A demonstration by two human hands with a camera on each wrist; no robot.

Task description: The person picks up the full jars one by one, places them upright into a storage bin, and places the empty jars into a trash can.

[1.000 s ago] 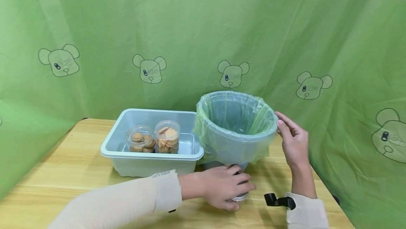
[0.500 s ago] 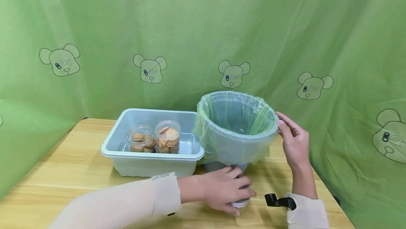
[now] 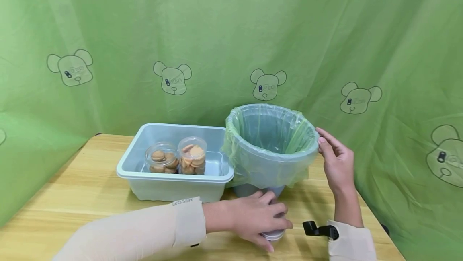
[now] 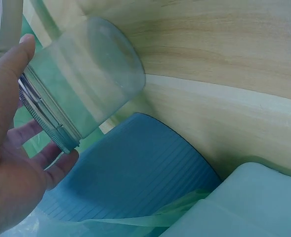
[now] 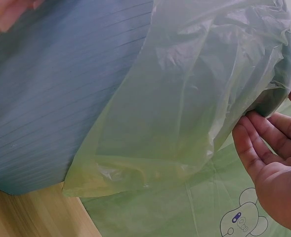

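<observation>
My left hand point(image 3: 255, 217) reaches down over a clear plastic jar point(image 4: 98, 74). Its thumb and fingers grip around the ridged lid point(image 3: 273, 235) at the jar's neck. Nothing shows inside the jar. Close behind stands a blue trash bin point(image 4: 140, 163), lined with a thin green bag point(image 3: 262, 168) that is folded over its rim. At the bin's right side my right hand point(image 3: 338, 164) holds the rim, thumb on one side and fingers tucked under the bag's edge, as the right wrist view shows.
Left of the bin is a pale blue tub point(image 3: 177, 188). It contains a jar of round brown cookies point(image 3: 164, 162) and a jar of flat pale biscuits point(image 3: 191, 159). A green curtain point(image 3: 217, 31) with printed bear heads hangs behind the wooden table point(image 3: 72, 196).
My left hand has turned slightly on the lid, its thumb shifting toward the table's front edge, and more of the lid shows. The right hand keeps its hold on the bin's rim.
</observation>
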